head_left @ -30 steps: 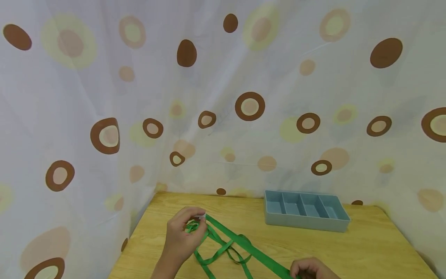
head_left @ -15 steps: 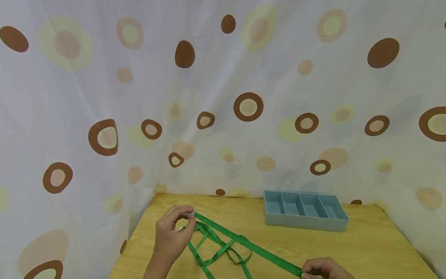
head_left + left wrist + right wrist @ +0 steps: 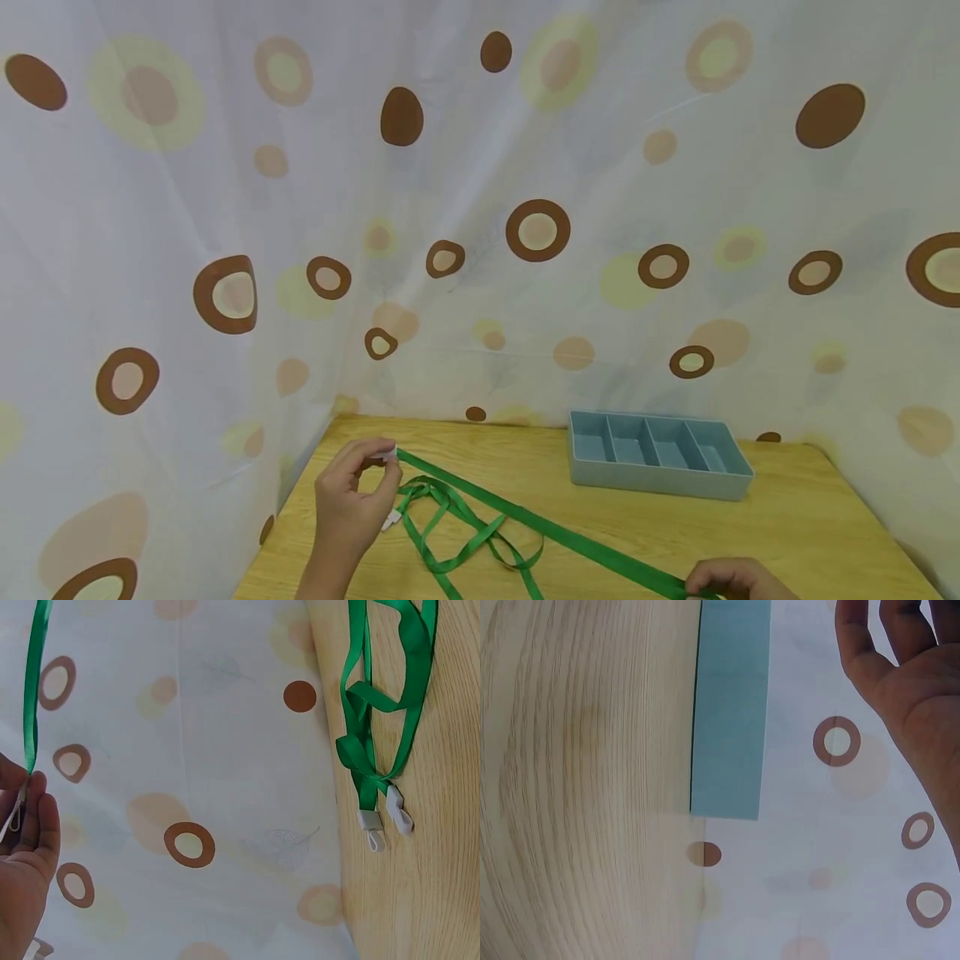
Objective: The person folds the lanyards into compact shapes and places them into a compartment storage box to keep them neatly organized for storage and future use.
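A green lanyard (image 3: 536, 522) is stretched in a slant between the two hands above the table. My left hand (image 3: 348, 502) pinches its white end between thumb and fingers, and a thin loop (image 3: 16, 816) shows by the fingers in the left wrist view. At the lower right my right hand (image 3: 738, 578) grips the strap's other part with curled fingers; the right wrist view shows only part of that hand. More green lanyard strap (image 3: 414, 671) lies in loose loops on the wood, beneath the stretched one. Its white plastic end pieces (image 3: 400, 811) lie near the left hand.
A blue-grey box (image 3: 660, 482) with several compartments stands at the table's back right. Behind the wooden table (image 3: 817, 533) hangs a white curtain (image 3: 480, 167) with brown and yellow spots, and it also closes off the left side.
My left hand has moved left and slightly up, my right hand to the right, drawing the lanyard out longer between them. A white end piece on the table has come into view beside the left hand.
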Tool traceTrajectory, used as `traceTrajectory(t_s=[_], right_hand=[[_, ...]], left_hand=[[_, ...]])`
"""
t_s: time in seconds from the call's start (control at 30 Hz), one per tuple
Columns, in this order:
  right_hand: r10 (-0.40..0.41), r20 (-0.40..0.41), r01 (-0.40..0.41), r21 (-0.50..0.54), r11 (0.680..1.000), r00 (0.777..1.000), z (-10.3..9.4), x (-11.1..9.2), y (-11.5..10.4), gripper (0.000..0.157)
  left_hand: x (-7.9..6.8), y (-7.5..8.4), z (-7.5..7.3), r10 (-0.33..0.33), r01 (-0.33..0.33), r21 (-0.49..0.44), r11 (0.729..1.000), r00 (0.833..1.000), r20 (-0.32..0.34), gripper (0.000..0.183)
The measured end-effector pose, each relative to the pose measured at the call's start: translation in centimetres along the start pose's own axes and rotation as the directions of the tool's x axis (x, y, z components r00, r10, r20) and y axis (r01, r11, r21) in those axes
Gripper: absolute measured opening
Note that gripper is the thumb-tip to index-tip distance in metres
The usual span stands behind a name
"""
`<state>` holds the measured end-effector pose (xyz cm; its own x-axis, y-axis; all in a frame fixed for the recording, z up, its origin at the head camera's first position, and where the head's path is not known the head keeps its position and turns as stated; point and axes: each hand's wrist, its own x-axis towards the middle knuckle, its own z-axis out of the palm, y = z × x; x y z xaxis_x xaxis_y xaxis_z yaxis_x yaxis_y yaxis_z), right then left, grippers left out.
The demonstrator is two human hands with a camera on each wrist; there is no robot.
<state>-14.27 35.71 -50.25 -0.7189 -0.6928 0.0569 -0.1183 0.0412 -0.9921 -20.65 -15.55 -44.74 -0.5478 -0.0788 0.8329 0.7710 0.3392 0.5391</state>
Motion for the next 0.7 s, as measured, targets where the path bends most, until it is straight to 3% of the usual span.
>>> traceTrajectory(t_s=[0.13, 0.23, 0.37, 0.5, 0.6, 0.7], right_hand=[[-0.017, -0.015, 0.017, 0.026, 1.000, 1.000, 0.0, -0.7, 0.3, 0.039], [-0.012, -0.023, 0.014, 0.101, 0.995, 1.000, 0.1, -1.2, 0.2, 0.038], [0.066, -0.060, -0.055, 0.170, 0.984, 0.996, 0.3, -2.1, 0.1, 0.031], [0.127, -0.116, -0.109, 0.148, 0.983, 0.985, 0.2, -2.6, 0.1, 0.031], [-0.003, -0.133, 0.015, 0.083, 0.996, 0.991, -0.1, -2.5, 0.3, 0.034], [-0.215, -0.144, 0.212, -0.032, 0.977, 0.966, -0.5, -2.1, 0.2, 0.041]], left_hand=[[-0.2, -0.1, -0.5, -0.004, 0.004, 0.005, 1.000, 1.000, -0.024, 0.035], [-0.1, -0.2, -0.7, -0.016, 0.016, 0.002, 1.000, 1.000, -0.021, 0.034], [-0.3, -0.3, -1.0, -0.054, 0.054, 0.010, 0.999, 0.999, 0.007, 0.035], [-0.6, -0.4, -1.5, -0.076, 0.075, 0.036, 0.997, 0.997, 0.011, 0.035], [-0.4, -0.4, -1.9, -0.092, 0.091, 0.035, 0.995, 0.996, 0.020, 0.034], [0.0, -0.4, -2.0, -0.085, 0.085, 0.017, 0.996, 0.996, 0.031, 0.032]])
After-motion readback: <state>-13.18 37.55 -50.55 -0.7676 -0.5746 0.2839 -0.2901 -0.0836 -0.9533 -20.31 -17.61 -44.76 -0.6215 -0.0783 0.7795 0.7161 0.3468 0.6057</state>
